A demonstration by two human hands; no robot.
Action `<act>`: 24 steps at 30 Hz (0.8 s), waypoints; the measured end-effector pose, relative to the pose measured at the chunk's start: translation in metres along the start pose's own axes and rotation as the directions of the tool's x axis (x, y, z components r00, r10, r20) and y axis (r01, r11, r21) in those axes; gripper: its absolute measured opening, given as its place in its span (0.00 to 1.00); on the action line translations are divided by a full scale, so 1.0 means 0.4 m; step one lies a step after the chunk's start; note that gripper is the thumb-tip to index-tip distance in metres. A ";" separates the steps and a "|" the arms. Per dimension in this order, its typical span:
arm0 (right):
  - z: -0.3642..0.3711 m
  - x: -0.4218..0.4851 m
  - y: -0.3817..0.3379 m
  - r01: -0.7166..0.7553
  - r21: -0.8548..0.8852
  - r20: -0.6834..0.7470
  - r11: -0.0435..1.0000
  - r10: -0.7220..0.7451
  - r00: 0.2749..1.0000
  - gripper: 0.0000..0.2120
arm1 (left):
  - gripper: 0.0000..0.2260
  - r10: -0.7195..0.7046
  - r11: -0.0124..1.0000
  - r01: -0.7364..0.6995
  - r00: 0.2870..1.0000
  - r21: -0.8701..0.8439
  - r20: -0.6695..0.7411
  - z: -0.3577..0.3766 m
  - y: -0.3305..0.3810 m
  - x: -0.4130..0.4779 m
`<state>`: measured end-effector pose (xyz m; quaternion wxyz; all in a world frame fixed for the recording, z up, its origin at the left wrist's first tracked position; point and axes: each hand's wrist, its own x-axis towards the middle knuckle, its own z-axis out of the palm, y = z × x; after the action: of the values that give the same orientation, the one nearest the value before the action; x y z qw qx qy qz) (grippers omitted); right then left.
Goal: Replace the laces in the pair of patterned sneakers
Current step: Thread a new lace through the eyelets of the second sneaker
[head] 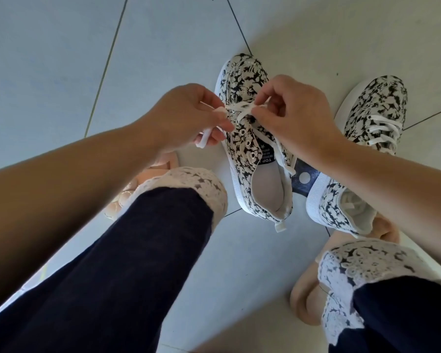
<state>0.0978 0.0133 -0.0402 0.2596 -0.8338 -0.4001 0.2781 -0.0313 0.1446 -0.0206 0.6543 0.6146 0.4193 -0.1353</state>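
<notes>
Two black-and-white flower-patterned sneakers stand on the tiled floor, toes pointing away from me. The near sneaker [250, 138] has a white lace [239, 108] threaded through only its front eyelets; several metal eyelets behind are bare. My left hand [189, 115] pinches one end of that lace at the sneaker's left side, with a loop of lace hanging below the fingers. My right hand [290, 108] pinches the other end over the tongue. The second sneaker [367, 118] lies to the right, white lace crossed through its eyelets, partly hidden behind my right forearm.
My legs in dark trousers with white lace cuffs [189, 184] fill the lower view, feet in peach slippers [308, 289]. A dark blue piece with a white dot [303, 177] lies between the sneakers. Pale floor tiles [61, 59] stretch to the left and far side.
</notes>
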 end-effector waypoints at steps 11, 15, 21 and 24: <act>-0.005 -0.011 -0.059 -0.063 0.147 0.205 0.987 0.032 0.978 0.03 | 0.04 0.249 0.954 -0.219 0.959 0.207 -0.135 0.017 0.040 0.003; -0.014 -0.004 -0.042 -0.126 0.171 0.188 0.977 0.093 0.978 0.01 | 0.06 0.088 0.969 -0.069 0.994 -0.237 0.071 -0.005 0.037 0.000; -0.018 0.022 -0.041 -0.136 0.167 0.149 0.977 0.111 0.983 0.02 | 0.16 0.111 0.886 0.017 0.962 -0.463 0.249 -0.028 0.026 0.003; -0.012 0.028 -0.049 -0.126 0.163 0.171 0.979 0.098 0.980 0.02 | 0.07 0.168 0.971 -0.165 0.986 -0.175 0.005 -0.023 0.029 0.007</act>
<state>0.0966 0.0320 -0.0270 0.2815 -0.8039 -0.3466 0.3929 -0.0251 0.1563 -0.0136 0.7186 0.5868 0.3699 -0.0488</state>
